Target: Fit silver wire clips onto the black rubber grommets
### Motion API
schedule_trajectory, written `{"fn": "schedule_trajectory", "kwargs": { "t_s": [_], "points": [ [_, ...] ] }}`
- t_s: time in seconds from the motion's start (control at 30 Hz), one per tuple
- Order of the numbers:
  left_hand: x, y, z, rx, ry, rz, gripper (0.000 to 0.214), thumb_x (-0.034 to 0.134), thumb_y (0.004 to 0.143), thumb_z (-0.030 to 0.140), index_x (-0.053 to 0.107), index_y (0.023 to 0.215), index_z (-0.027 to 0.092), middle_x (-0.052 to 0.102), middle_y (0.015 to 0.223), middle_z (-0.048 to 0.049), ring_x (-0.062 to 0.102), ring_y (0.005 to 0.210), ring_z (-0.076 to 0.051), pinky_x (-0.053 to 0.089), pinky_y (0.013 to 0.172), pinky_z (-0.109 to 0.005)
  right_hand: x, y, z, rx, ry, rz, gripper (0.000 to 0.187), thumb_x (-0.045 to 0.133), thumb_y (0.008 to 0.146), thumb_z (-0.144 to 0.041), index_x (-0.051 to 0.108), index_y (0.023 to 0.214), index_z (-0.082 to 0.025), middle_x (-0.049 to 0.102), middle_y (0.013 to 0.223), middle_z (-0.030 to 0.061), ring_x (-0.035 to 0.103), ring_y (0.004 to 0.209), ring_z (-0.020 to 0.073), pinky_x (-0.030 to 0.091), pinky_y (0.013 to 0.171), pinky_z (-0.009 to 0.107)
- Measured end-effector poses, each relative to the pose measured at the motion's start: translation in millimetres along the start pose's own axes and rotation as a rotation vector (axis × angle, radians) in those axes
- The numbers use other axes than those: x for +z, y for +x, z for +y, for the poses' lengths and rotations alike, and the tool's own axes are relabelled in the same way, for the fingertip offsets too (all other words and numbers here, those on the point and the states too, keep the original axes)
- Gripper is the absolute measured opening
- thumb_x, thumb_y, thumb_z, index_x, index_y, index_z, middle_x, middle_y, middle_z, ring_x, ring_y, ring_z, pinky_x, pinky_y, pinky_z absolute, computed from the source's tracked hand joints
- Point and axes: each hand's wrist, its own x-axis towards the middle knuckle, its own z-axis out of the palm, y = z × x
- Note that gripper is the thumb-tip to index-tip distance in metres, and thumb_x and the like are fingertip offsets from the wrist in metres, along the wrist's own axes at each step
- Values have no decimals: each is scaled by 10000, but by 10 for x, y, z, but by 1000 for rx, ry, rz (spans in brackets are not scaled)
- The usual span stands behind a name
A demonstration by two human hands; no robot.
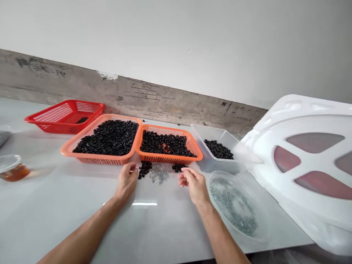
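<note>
My left hand (128, 180) rests on the table beside a small heap of black ring-like pieces (145, 168). Its fingers are curled in, and whatever lies between them is hidden. Across from it, my right hand (194, 182) has thumb and forefinger pinched together close to another few black pieces (178, 167); anything in the pinch is too small to make out. Between the hands lies a loose pile of small clear pieces (160, 173). Just behind, an orange basket (170, 159) holds many black ring-like pieces.
Left of it stand a larger light-orange basket (100, 160) full of black pieces and a red basket (59, 127). To the right are a clear bin (205, 141), a round clear tray (262, 220) of small pieces and a white plastic panel (302, 165). A lidded cup (13, 172) sits far left.
</note>
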Motion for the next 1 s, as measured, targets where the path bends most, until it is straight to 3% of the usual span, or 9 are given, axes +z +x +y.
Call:
{"fn": "schedule_trajectory", "kwargs": {
  "t_s": [0.07, 0.2, 0.37, 0.57, 0.77, 1.0],
  "points": [
    [-3, 78, -72, 1, 56, 2, 266, 479, 754, 244, 584, 979, 146, 621, 924, -91, 601, 844, -225, 482, 760, -342, 12, -50, 286, -86, -283, 92, 257, 501, 798, -372, 602, 859, -144, 629, 609, 22, 567, 456, 132, 451, 450, 241],
    [32, 123, -91, 112, 152, -92, 346, 507, 707, 164, 595, 1041, 145, 588, 1062, -110, 549, 1020, -246, 429, 900, -353, -34, 15, 519, -238, -710, 47, 242, 403, 806, -279, 613, 848, -167, 646, 633, 28, 604, 549, 165, 477, 570, 283],
    [90, 84, -5, 215, 270, -229, 438, 534, 721, 167, 580, 1155, 151, 507, 1260, -139, 424, 1196, -290, 300, 1026, -413, -36, 37, 472, -277, -785, -38, 246, 408, 783, -266, 629, 857, -189, 676, 683, 41, 636, 675, 215, 476, 678, 338],
    [115, 111, 37, 199, 415, -324, 569, 507, 777, 296, 438, 1312, 115, 388, 1392, -172, 281, 1312, -306, 216, 1067, -420, -23, 128, 548, -256, -919, -51, 322, 379, 782, -307, 642, 923, -183, 701, 782, 81, 658, 756, 245, 484, 711, 347],
    [150, 179, 47, 156, 475, -366, 654, 483, 770, 381, 357, 1359, 125, 363, 1419, -142, 240, 1333, -286, 161, 1086, -420, -15, 188, 591, -226, -1031, -79, 329, 368, 792, -299, 644, 947, -209, 709, 856, 50, 662, 790, 224, 482, 710, 309],
    [141, 165, 90, 181, 478, -359, 680, 506, 733, 366, 372, 1351, 115, 401, 1396, -150, 279, 1317, -292, 197, 1076, -429, 58, 255, 550, -201, -1159, -82, 308, 388, 807, -257, 661, 948, -230, 714, 898, 30, 664, 772, 217, 467, 635, 275]
  ]
}}
